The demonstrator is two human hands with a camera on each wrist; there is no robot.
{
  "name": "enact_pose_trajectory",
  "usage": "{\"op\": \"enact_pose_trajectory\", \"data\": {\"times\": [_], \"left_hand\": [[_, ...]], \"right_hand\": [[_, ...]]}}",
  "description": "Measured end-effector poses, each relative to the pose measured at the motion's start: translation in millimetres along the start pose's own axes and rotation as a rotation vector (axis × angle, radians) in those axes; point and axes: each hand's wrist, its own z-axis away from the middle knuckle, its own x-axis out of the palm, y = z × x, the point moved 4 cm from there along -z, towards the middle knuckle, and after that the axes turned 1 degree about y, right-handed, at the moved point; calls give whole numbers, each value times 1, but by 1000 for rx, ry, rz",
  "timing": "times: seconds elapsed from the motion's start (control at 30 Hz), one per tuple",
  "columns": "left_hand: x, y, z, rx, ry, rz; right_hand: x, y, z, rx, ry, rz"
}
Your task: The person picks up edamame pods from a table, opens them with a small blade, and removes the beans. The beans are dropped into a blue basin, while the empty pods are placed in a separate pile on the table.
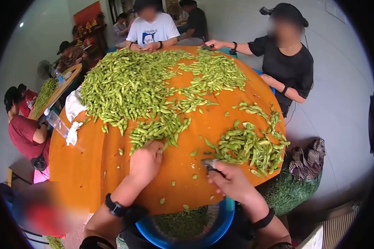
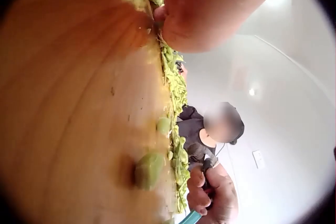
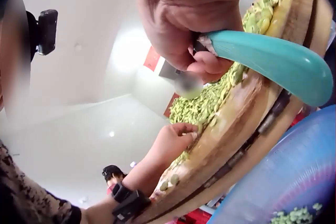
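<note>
Around lower centre, my right hand (image 1: pixel 236 182) grips a curved-teal-plastic-handled tool (image 3: pixel 273 60); left hand (image 1: pixel 146 164) touches plump green pods (image 1: pixel 158 129), pinch unclear. Steady angle helps imo.

A black strap (image 1: pixel 115 205) with a boxy black module (image 3: pixel 130 206) circles the left wrist, a black band (image 1: pixel 265 219) the right; left sleeve (image 3: pixel 30 195) mottled black and pale, cuff (image 3: pixel 75 216) solid black.

I've got a clear bottle (image 1: pixel 58 123) on the left, crumpled white tissue (image 1: pixel 73 134) just beside it — and there, a checked cloth (image 1: pixel 306 161) off right. Far back, I spot a fan (image 1: pixel 44 69).
</note>
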Motion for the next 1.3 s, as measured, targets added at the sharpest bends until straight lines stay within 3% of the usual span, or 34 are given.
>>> {"op": "enact_pose_trajectory", "data": {"times": [0.03, 0.07, 0.13, 0.17, 0.4, 0.47, 0.57, 0.7, 0.87, 0.97, 1.3], "left_hand": [[-3, 11, 5, 50, -20, 175], [-5, 22, 9, 58, -28, 182], [6, 41, 18, -303, -365, 975], [7, 49, 20, -315, -407, 1051], [23, 50, 27, -37, -379, 1026], [22, 53, 27, 134, -253, 947], [19, 53, 29, 83, -276, 714], [18, 53, 30, 59, -266, 728], [18, 47, 30, -25, -256, 971], [16, 46, 28, -70, -256, 985], [20, 42, 28, -42, -318, 1106]], "right_hand": [[7, 2, 0, 157, -68, -85], [9, 4, -2, 164, -57, -87], [18, 5, -6, 144, -153, -292], [20, 2, -6, 158, -159, -348], [26, 13, 0, 196, -148, -480], [27, 8, 2, 182, -126, -507], [38, 14, 0, 178, -61, -590], [47, 16, -3, 181, 0, -572], [49, 16, -10, 197, -16, -681], [52, 9, -12, 146, 13, -598], [47, -1, -14, 112, -36, -558]]}}
